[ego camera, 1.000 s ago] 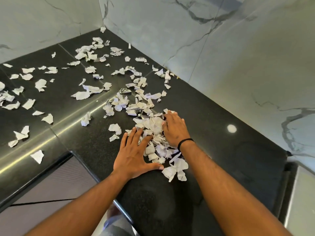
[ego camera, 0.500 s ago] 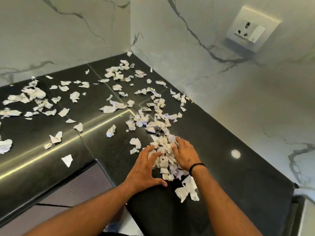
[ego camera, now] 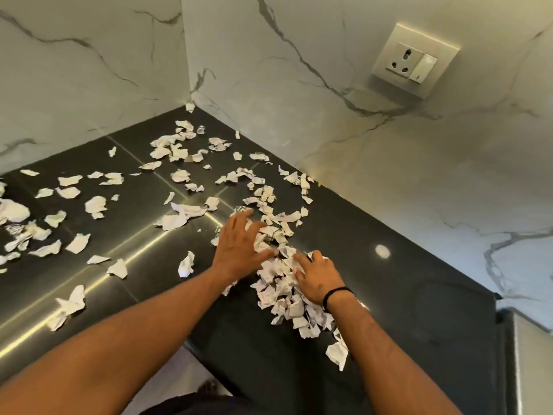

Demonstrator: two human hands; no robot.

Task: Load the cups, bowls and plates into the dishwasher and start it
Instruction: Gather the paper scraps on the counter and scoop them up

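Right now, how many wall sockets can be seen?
1. The socket sits on the marble wall at upper right, above the black counter. More may lie outside the view.

Torn paper scraps [ego camera: 182, 218] are strewn over the corner countertop [ego camera: 419, 295], thickest near the front edge. A pile [ego camera: 281, 283] lies between the left hand [ego camera: 239, 250] and right hand [ego camera: 318, 277], both laid flat on it. Walls stand behind and to the right; a wall socket [ego camera: 414, 61] is mounted on the right wall, above the countertop.
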